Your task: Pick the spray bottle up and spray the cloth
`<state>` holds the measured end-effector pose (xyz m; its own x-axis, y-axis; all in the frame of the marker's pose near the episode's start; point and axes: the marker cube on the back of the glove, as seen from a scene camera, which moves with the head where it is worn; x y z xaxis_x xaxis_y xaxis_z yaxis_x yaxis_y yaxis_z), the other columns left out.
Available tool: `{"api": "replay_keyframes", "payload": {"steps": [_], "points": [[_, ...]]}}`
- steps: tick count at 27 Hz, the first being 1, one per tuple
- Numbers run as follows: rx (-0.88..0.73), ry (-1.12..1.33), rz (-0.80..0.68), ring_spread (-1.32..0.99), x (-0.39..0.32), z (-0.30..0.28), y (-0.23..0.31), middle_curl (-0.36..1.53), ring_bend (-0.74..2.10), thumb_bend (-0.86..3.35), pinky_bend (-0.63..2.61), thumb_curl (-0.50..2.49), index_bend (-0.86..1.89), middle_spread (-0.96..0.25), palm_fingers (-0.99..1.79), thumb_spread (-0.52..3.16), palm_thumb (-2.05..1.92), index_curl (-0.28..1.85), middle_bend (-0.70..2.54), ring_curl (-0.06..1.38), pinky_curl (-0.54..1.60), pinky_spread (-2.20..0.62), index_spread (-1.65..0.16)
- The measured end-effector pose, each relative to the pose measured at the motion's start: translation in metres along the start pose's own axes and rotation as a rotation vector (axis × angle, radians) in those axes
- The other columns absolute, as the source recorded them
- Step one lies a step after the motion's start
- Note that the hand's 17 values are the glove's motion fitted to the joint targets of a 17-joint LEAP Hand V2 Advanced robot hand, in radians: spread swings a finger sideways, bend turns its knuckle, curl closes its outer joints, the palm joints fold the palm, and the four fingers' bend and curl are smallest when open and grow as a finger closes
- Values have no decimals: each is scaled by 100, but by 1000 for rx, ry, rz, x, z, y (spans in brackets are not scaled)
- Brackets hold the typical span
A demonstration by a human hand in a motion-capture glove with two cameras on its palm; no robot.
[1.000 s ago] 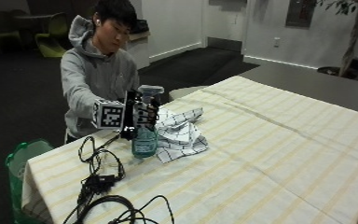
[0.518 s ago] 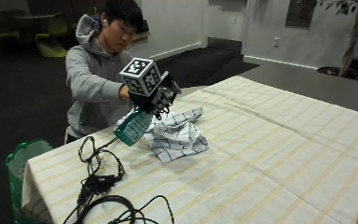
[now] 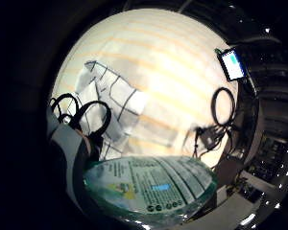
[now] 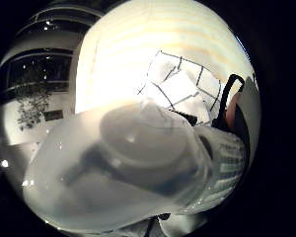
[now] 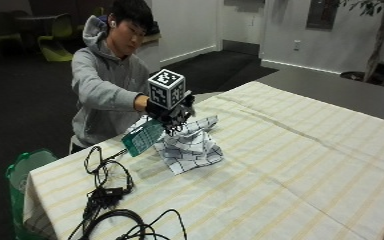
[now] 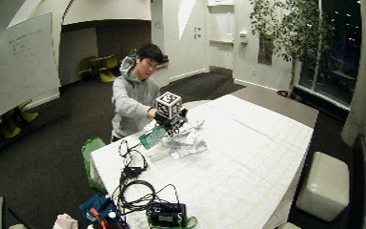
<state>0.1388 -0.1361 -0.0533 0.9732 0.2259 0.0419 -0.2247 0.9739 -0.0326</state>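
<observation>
The outside view shows a person sitting at the end of a long table (image 5: 298,165) with a striped tablecloth on it. The gloved right hand (image 5: 169,111) is up in the air with its fingers wrapped around the top of the spray bottle (image 5: 143,138). The bottle is green and see-through. It is off the table and tilted, with its bottom pointing down toward the near edge of the table and its top up in the hand.

The cloth (image 5: 189,144) is white with dark lines like a grid. It sits in a crumpled heap on the table, close to the end where the person sits. The hand and the top of the bottle hang right over it.

In the thumb side palm view the bottle's spray head (image 4: 133,163) fills most of the picture, and the cloth (image 4: 180,89) lies on the table behind it. I cannot tell which way the nozzle points.

So the picking up part is done. The bottle is in the hand and over the cloth. The spraying part looks like it is still left to do. I see no mist and no wet spot on the cloth. I think the next thing is to aim the nozzle at the cloth and squeeze the trigger.

Some black cables (image 5: 109,185) lie near the table's near corner.
</observation>
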Motion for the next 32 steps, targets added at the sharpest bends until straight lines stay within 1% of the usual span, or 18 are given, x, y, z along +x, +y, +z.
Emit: {"api": "replay_keyframes", "payload": {"steps": [5,8,11,15,18,21,26,32], "points": [[43,33,-14,-16,-13,-35,4,53,73,-3,44,68,47,-11,141,15,94,52,66,48,41,-29,-19],[53,57,-13,-16,-18,-45,4,53,73,-3,44,69,46,-11,141,15,94,52,67,48,41,-29,-19],[29,58,-3,-16,-18,-35,2,53,73,-3,44,69,46,-11,141,15,93,52,67,48,41,-29,-19],[-17,4,6,-15,-17,-7,-1,53,73,-3,44,70,46,-11,141,14,93,53,67,48,41,-29,-19],[-11,-81,-8,-15,-23,2,-3,53,73,-3,44,71,46,-11,141,14,93,53,67,48,41,-29,-19],[35,-201,-35,-15,-40,-2,-3,53,73,-3,44,71,46,-11,141,14,93,53,68,48,41,-29,-20],[137,-400,-104,-15,-75,-28,-5,53,73,-3,44,72,46,-11,141,14,93,54,68,49,41,-29,-21],[283,-706,-175,-15,-133,-56,-15,53,73,-3,44,73,45,-11,140,15,93,54,68,49,42,-28,-21]]}}
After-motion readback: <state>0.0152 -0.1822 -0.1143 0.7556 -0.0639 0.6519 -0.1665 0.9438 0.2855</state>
